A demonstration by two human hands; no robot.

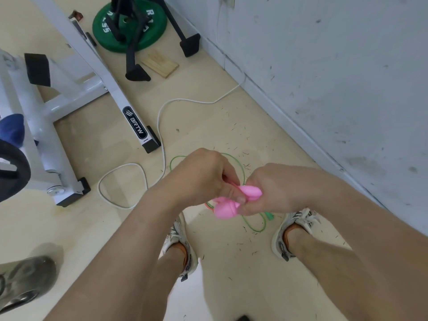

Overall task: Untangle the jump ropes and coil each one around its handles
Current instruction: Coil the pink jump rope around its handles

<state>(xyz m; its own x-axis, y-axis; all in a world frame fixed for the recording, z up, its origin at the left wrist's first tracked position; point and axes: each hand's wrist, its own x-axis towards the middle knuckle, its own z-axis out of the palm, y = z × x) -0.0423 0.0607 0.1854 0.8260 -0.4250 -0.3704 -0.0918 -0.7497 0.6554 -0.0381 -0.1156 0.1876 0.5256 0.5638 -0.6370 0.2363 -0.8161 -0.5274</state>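
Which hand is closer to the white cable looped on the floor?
Left. The left hand is just right of the white cable; the right hand is farther right, toward the wall.

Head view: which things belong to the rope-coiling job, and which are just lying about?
Job: pink handles, gripped by left hand and right hand; green jump rope on the floor.
Lying about: weight plate, white cable, wooden block, white machine frame.

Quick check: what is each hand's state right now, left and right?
Left hand: closed, gripping the pink jump-rope handles.
Right hand: closed, gripping the same handles.
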